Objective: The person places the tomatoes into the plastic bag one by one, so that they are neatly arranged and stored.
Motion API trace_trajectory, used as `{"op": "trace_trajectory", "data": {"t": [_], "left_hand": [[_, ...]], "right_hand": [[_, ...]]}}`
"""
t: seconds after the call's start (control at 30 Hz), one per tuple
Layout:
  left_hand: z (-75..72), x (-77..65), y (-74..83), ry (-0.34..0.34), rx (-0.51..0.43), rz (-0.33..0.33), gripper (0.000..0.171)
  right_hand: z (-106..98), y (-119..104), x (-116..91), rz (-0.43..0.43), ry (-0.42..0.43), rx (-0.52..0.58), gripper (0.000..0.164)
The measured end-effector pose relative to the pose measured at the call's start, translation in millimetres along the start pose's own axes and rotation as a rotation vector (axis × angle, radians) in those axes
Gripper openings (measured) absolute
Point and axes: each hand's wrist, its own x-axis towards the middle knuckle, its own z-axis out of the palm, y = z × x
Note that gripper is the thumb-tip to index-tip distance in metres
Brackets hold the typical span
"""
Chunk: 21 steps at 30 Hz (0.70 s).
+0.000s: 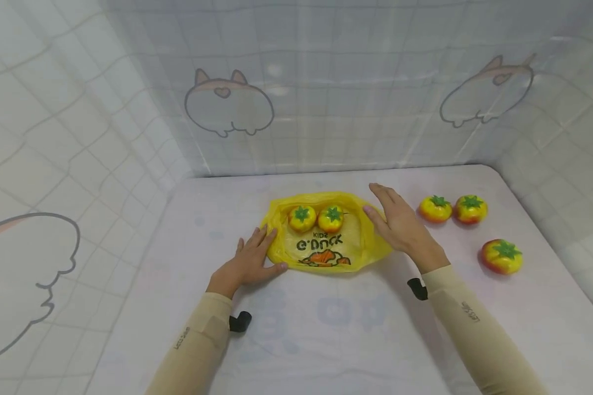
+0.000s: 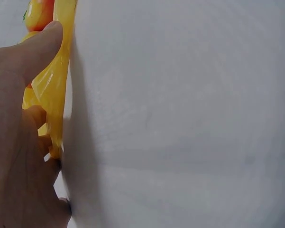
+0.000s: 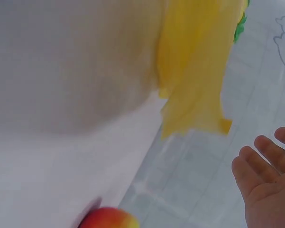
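A yellow plastic bag with duck print lies spread in the middle of the table, its edges standing up a little. Within its rim sit two yellow-red persimmon-like fruits, a left one and a right one, each with a green leafy top. My left hand rests against the bag's left edge, fingers spread; the left wrist view shows the thumb on the yellow plastic. Over the bag's right end my right hand is held with fingers extended, and the right wrist view shows it apart from the plastic.
Three similar fruits lie to the right of my right hand: two side by side at the back, one and another, and a third nearer. Pale tiled-pattern curtains stand behind the white table and at both sides.
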Motion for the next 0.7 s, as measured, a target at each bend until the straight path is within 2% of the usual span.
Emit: {"op": "trace_trajectory", "data": {"t": [0.23,0.47,0.7], "left_hand": [[-1.4,-0.3,1.6,-0.007,-0.002,-0.005,0.103],[-2.5,-2.0,0.7,0.012,0.009,-0.002,0.102],[1.7,2.2,-3.5,0.000,0.006,-0.004,0.105]], "right_hand": [[-13,15,-15,0.024,0.040,-0.044,0.072],[-30,30,-27,0.019,0.123,-0.114,0.071],[-48,43,-45,0.074,0.139,-0.138,0.072]]}}
